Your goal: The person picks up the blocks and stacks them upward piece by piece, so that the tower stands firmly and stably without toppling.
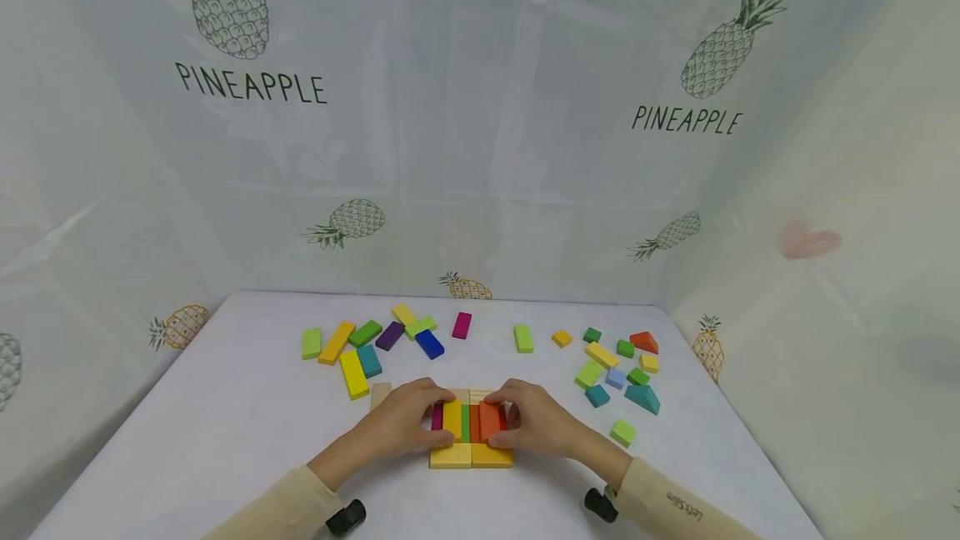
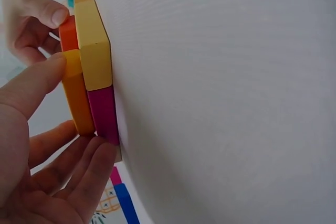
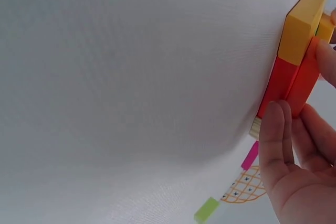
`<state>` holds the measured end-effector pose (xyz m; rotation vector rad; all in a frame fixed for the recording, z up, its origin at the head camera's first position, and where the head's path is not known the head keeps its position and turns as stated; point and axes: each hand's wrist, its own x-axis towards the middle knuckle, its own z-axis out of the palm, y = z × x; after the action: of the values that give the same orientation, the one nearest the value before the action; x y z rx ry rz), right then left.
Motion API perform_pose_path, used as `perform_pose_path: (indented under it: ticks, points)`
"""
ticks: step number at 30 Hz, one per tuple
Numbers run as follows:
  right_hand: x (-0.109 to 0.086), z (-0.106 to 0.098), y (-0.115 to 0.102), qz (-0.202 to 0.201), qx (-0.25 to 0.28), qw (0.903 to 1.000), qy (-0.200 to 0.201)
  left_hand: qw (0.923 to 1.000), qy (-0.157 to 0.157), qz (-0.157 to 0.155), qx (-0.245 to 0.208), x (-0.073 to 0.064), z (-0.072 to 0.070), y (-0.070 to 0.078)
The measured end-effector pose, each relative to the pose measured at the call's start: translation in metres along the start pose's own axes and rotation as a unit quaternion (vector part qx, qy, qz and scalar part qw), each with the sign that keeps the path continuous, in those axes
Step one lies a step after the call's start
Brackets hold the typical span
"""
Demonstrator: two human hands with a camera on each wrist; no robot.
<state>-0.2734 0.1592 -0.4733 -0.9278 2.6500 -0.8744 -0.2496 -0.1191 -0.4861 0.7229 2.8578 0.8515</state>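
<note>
My left hand [image 1: 408,419] pinches a yellow-orange block [image 1: 452,419] between thumb and fingers. With my right hand [image 1: 536,419] I hold an orange block [image 1: 489,421] the same way. Both blocks lie on top of a low, flat group of blocks on the table. In that group, a magenta block [image 2: 105,114] shows at the left and a red block [image 3: 278,85] at the right. A green block [image 1: 466,423] shows between the two held blocks. Two yellow blocks [image 1: 450,458] form the front edge. Pale wooden blocks [image 1: 477,396] lie along the back, partly hidden by my fingers.
Loose coloured blocks, among them a blue block [image 1: 430,344] and a yellow block [image 1: 354,375], lie at the back left. More, including a teal triangular block [image 1: 642,398], are scattered at right. A pale wooden block [image 1: 380,394] sits beside my left hand. A printed curtain stands behind the white table [image 1: 225,407].
</note>
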Motion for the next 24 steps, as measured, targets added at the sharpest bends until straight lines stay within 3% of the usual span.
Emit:
perform_pose_path:
  ticks: [5, 8, 12, 17, 24]
  points:
    - [-0.001, 0.000, -0.001, 0.009, 0.003, 1.0000, -0.002, 1.0000, -0.002, -0.002, -0.002, 0.000, -0.005, -0.003]
    - [-0.001, 0.001, 0.000, 0.013, 0.007, 0.9999, -0.001, 0.9998, 0.016, -0.015, -0.003, 0.000, -0.017, -0.008]
    - [-0.001, 0.003, 0.001, 0.010, 0.009, 0.9999, 0.004, 0.9976, 0.053, -0.046, 0.005, 0.000, -0.038, -0.022]
    - [-0.001, 0.004, 0.003, 0.012, 0.009, 0.9999, 0.006, 0.9955, 0.054, -0.077, 0.012, -0.006, -0.057, -0.045]
    - [-0.001, 0.004, 0.004, 0.011, 0.010, 0.9999, 0.007, 0.9962, 0.044, -0.071, 0.025, -0.017, -0.057, -0.066]
